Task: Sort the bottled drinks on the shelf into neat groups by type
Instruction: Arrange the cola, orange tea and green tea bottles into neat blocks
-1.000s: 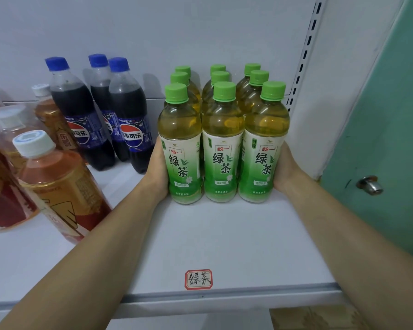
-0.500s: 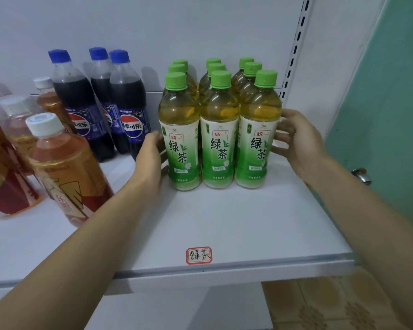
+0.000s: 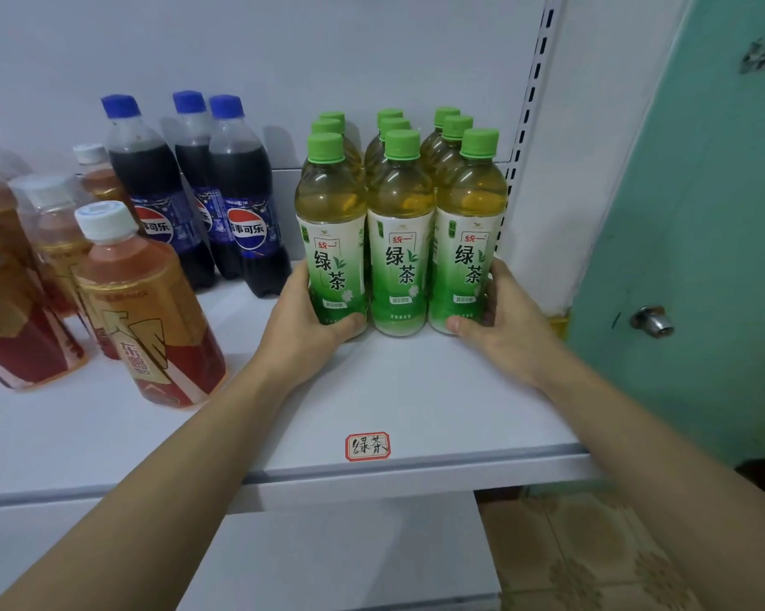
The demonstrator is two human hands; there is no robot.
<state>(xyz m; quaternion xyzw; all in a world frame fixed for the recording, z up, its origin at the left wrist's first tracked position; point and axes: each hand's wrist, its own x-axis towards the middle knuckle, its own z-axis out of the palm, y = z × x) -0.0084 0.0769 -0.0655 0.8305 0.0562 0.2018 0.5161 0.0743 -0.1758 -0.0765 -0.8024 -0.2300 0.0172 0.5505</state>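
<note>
Nine green tea bottles stand at the shelf's right rear, back rows mostly hidden; left hand and right hand grip the front outer bottles; shelf tag reads 绿茶; Pepsi bottles stand left.

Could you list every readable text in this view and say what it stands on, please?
"统一 绿茶": front green tea bottles.
"绿茶": handwritten shelf sticker.
"事可乐", first character hidden: Pepsi bottle.
"东鹏": orange drink bottle.
Smaller print on all labels: too small.
</note>
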